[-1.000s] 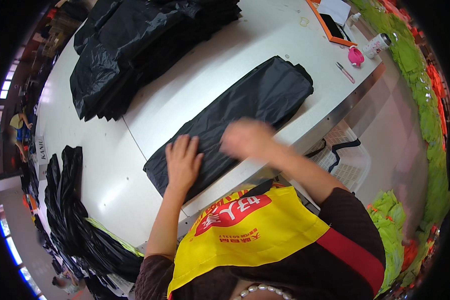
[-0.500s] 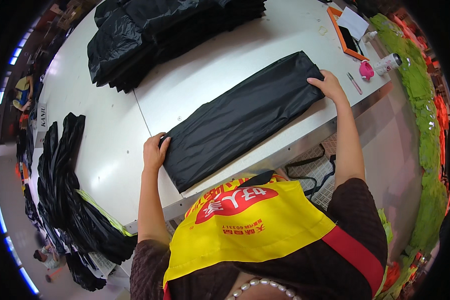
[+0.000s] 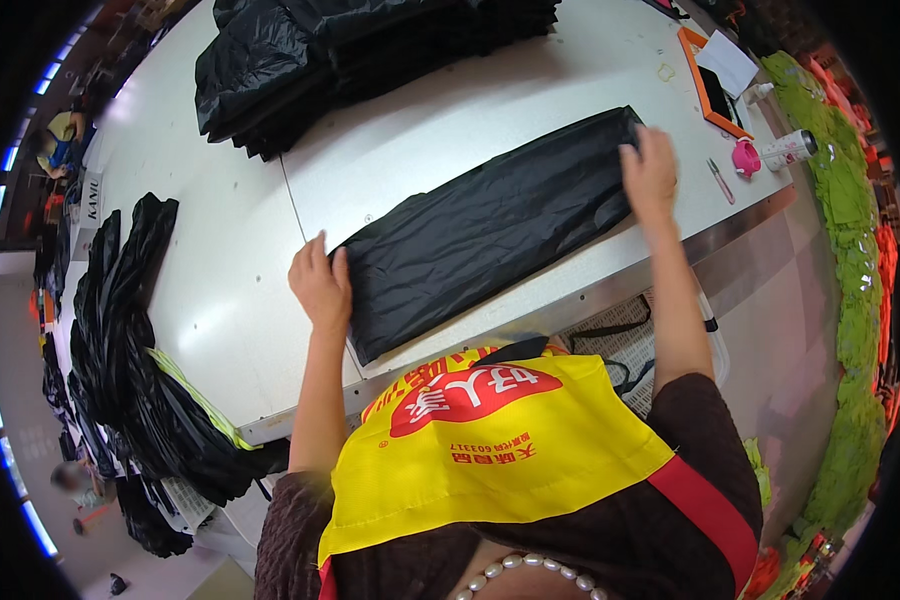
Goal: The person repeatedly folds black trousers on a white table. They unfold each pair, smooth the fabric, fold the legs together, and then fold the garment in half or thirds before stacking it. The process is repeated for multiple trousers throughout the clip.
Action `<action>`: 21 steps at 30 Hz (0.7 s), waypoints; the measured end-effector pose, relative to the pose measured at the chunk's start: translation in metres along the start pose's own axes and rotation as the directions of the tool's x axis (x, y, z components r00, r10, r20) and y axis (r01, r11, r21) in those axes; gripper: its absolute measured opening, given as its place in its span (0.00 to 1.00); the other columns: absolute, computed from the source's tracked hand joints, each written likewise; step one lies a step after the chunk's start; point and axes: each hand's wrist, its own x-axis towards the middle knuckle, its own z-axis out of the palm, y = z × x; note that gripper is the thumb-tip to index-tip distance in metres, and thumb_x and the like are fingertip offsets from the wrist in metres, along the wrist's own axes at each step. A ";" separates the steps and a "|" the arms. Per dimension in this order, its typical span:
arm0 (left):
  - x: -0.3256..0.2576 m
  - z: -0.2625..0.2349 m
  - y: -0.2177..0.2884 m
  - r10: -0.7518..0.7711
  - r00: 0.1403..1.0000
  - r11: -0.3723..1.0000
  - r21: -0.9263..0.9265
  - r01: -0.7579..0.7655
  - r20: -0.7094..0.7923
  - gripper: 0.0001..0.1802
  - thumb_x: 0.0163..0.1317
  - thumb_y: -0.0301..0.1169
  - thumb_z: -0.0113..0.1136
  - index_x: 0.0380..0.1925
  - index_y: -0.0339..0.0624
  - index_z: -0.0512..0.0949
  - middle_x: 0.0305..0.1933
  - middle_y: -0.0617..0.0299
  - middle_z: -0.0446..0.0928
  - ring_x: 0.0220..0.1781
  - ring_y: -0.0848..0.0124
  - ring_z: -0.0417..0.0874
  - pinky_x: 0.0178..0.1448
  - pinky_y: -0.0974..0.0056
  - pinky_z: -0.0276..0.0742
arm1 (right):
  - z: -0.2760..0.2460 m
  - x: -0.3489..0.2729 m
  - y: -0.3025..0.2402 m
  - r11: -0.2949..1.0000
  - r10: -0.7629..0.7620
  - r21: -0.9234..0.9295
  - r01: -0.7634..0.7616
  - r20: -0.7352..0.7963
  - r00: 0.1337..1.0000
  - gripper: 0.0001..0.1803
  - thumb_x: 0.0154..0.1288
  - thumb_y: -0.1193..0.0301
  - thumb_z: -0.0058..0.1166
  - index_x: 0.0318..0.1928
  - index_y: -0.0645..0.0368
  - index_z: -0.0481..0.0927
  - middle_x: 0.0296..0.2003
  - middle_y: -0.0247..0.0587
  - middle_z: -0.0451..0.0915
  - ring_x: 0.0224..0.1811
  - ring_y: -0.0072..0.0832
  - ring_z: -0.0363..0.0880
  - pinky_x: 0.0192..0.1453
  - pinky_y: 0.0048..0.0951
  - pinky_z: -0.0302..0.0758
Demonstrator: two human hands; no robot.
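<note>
Loose black fabric [image 3: 120, 330], well left of the left hand's fingers: crumpled, apparently not yet folded, drooping over the table [image 3: 230, 290] edge. Left hand [image 3: 322, 287]: fingers parted, ungripping, thumb at the bundle's corner; contact uncertain from where I stand. Black stack [image 3: 370, 60], beyond the left fingers: layered pieces, seemingly done. Black bundle [image 3: 490, 235], between both hands' fingers: flat, long, folding apparently near complete. Table edge just on the person's side; widest room beyond, toward the stack. Right hand [image 3: 652, 185]: fingers at the bundle's right end; grip cannot be told. Pink-handled snips [image 3: 721, 181], right of these fingers, apart.
</note>
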 end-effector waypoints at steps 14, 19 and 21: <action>-0.063 0.007 -0.024 -0.658 0.652 0.538 -0.371 0.757 0.377 0.35 0.52 0.36 0.63 0.57 0.31 0.62 0.56 0.40 0.66 0.58 0.53 0.68 0.60 0.56 0.64 | 0.077 -0.076 -0.163 0.435 -0.064 0.836 -0.334 0.399 0.915 0.23 0.66 0.65 0.44 0.56 0.68 0.67 0.61 0.53 0.62 0.64 0.43 0.61 0.65 0.31 0.58; -0.040 -0.037 -0.023 -0.396 0.339 -0.373 -0.487 0.790 0.853 0.23 0.49 0.25 0.59 0.46 0.31 0.70 0.43 0.51 0.77 0.41 0.60 0.80 0.48 0.58 0.78 | 0.083 -0.080 -0.161 0.421 -0.079 0.855 -0.302 0.367 0.927 0.21 0.67 0.64 0.43 0.54 0.67 0.71 0.57 0.52 0.68 0.63 0.40 0.63 0.65 0.31 0.59; -0.006 -0.072 -0.001 -0.309 0.420 -0.431 -0.519 0.738 0.853 0.19 0.48 0.26 0.54 0.43 0.32 0.73 0.41 0.52 0.78 0.41 0.62 0.81 0.48 0.59 0.78 | 0.084 -0.076 -0.165 0.267 -0.078 0.884 -0.383 0.416 0.906 0.22 0.69 0.62 0.41 0.55 0.66 0.70 0.57 0.48 0.69 0.61 0.37 0.66 0.64 0.28 0.59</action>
